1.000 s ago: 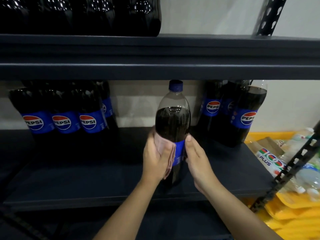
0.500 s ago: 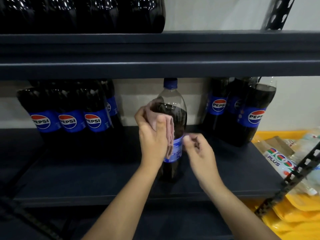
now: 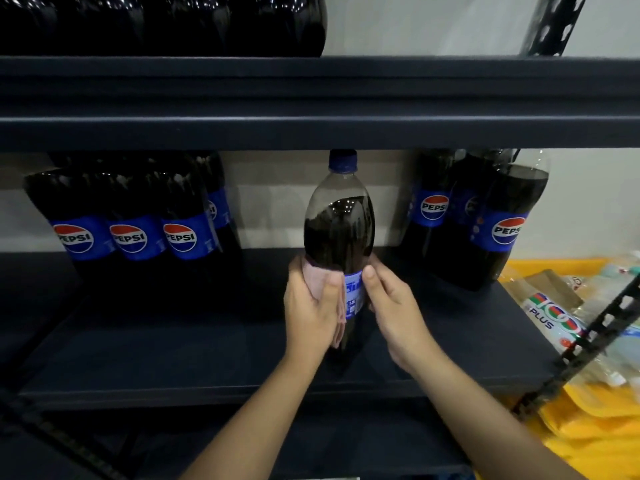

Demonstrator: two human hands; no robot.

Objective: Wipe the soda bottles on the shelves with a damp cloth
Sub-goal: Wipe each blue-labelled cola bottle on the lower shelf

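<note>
One soda bottle [image 3: 339,237] stands upright on the middle shelf [image 3: 207,358], alone near the front edge, and both hands are on it at the height of its blue label. The left hand [image 3: 311,306] curls around the left side of the bottle and presses a pink cloth [image 3: 325,289] against it, so the cloth lies between the palm and the plastic. The right hand [image 3: 391,306] holds the right side of the bottle, with the thumb on the label and the fingers bent around the back, as it seems to keep the bottle steady. To the left of this bottle stands a group of bottles [image 3: 138,230] and to the right another group [image 3: 485,220]; above it, more dark bottles [image 3: 173,22] sit on the upper shelf. I judge the task is in an early or middle stage: this one bottle is being wiped, and nothing shows whether the others are already cleaned. Compared with half a second ago, the cloth hand has come down from the shoulder of the bottle to the label, and the right hand has closed around the bottle again.
</note>
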